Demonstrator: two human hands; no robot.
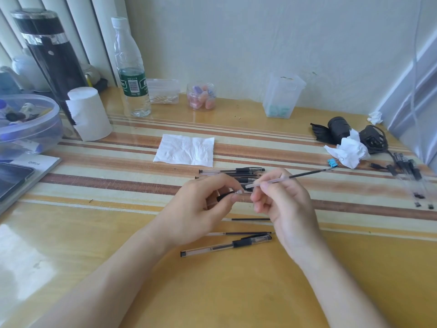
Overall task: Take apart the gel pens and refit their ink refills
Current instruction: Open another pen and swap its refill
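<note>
Thin clear-plastic ink refill with dark ink point(307, 174), held above the striped desk mat point(106, 166), pinched between the right hand's point(286, 207) thumb and forefinger. The left hand's point(198, 211) fingertips pinch a black-gripped clear pen tip section point(234, 193) just beside the refill's near end. Two loose refills point(250, 219) and one assembled clear gel pen point(227, 245) lie nearer the viewer.

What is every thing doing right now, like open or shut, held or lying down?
Left hand, pinching a tip piece.
Right hand, holding a refill.
Refill, bare, tilted, no barrel round it.
Front pen, capped, lying flat.
Loose refill, lying bare.
Bottle, upright, capped, almost empty.
Flask, upright, lid on.
Tissue, spread flat.
Paper wad, crumpled.
</note>
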